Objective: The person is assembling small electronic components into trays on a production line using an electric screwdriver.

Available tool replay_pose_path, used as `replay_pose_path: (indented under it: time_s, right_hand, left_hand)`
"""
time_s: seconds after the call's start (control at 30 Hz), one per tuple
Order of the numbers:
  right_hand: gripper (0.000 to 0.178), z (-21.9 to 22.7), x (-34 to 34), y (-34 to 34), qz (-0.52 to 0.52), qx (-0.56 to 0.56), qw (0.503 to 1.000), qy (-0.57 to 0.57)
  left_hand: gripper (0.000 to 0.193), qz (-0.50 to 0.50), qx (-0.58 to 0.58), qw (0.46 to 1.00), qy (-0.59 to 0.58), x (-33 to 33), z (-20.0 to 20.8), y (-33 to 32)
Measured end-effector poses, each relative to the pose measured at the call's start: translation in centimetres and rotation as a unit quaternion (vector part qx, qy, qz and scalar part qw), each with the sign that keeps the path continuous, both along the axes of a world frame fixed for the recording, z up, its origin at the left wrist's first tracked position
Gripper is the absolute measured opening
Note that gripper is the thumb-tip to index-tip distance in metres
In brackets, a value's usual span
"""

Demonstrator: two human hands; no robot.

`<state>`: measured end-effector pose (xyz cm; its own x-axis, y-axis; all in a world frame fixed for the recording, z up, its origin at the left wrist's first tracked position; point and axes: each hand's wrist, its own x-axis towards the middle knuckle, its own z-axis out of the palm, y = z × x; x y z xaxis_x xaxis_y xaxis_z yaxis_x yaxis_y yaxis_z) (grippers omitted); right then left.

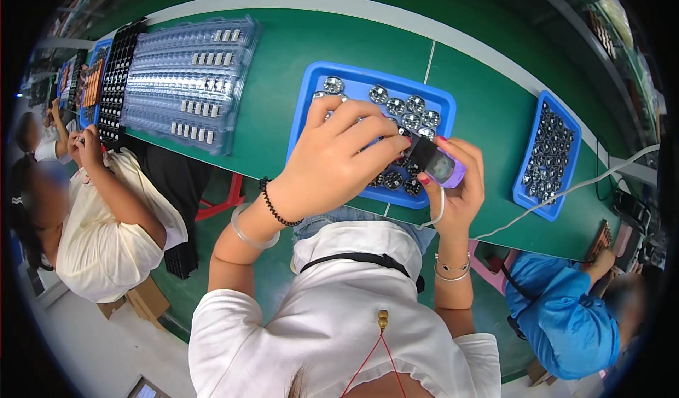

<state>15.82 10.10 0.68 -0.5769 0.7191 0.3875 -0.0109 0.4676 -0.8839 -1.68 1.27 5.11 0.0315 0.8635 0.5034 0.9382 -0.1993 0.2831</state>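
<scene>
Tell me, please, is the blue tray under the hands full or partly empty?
Partly empty: the blue tray shows bare blue floor at its left, round silvery parts sit mainly right, and the left hand hides some.

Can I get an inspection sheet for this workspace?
Surface: green bench with white edge strip.
Job's things: blue tray of round silver parts; small purple-and-black device.
Clutter: second blue tray of parts; clear blister trays; black grid tray.
Hands: left hand closed over the tray; right hand holds the device.
Cables: white cable runs across the bench.
Surroundings: seated co-workers on both sides.
</scene>
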Motion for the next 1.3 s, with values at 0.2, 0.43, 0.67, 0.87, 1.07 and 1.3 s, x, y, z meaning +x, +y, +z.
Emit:
replay_pose_path:
  time_s: [0.2,0.43,0.67,0.87,1.07,1.3]
  right_hand:
    - [0.046,-0.1,0.2,-0.1,0.0,-0.015,1.0,0.014]
    - [0.045,-0.1,0.2,-0.5,-0.01,-0.026,0.999,0.024]
    - [0.043,0.1,0.5,-0.4,-0.02,-0.002,1.0,0.001]
    - [0.042,0.2,0.7,-0.3,-0.002,0.006,1.0,-0.007]
    - [0.039,-0.4,0.6,-0.4,0.007,-0.005,1.0,-0.012]
    - [0.045,-0.7,0.1,-1.2,-0.08,-0.109,0.99,0.038]
  left_hand:
    - [0.028,0.005,-0.03,0.997,-0.078,-0.6,-0.2,0.2]
    - [0.017,-0.023,-0.034,0.993,-0.112,-1.0,-1.1,0.0]
    - [0.018,0.006,-0.027,0.992,-0.12,-0.1,-1.1,0.2]
    - [0.019,-0.029,-0.027,0.993,-0.108,-0.1,-1.1,0.2]
    - [0.018,-0.015,-0.049,0.996,-0.078,-0.3,-0.8,0.0]
    - [0.014,0.076,-0.063,0.994,-0.05,-3.9,-2.1,0.5]
